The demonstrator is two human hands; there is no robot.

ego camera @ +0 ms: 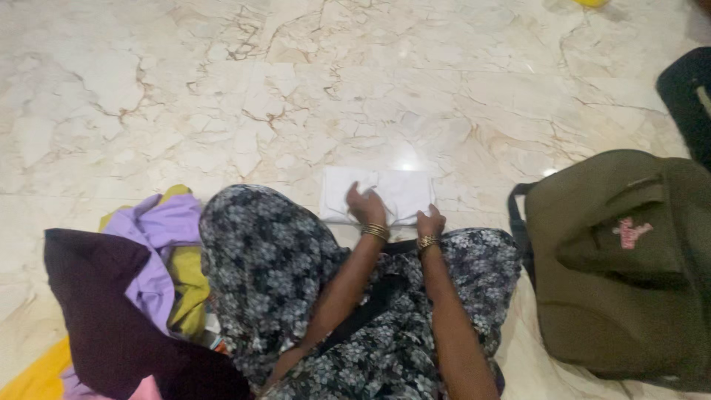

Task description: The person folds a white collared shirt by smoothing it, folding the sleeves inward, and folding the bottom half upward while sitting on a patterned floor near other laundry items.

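A folded white cloth (396,189) lies flat on the marble floor (222,89) just in front of my knees. My left hand (366,205) rests on the cloth's near middle, fingers curled and pinching a fold of it. My right hand (430,221) presses on the cloth's near right edge. Both wrists wear gold bangles. I sit on the floor in dark floral clothing (274,259) that covers my legs.
A pile of clothes, purple (159,230), yellow and dark maroon (104,304), lies at my left. An olive-green bag (622,259) with a pink patch stands at my right. A black item (689,96) sits at the far right edge.
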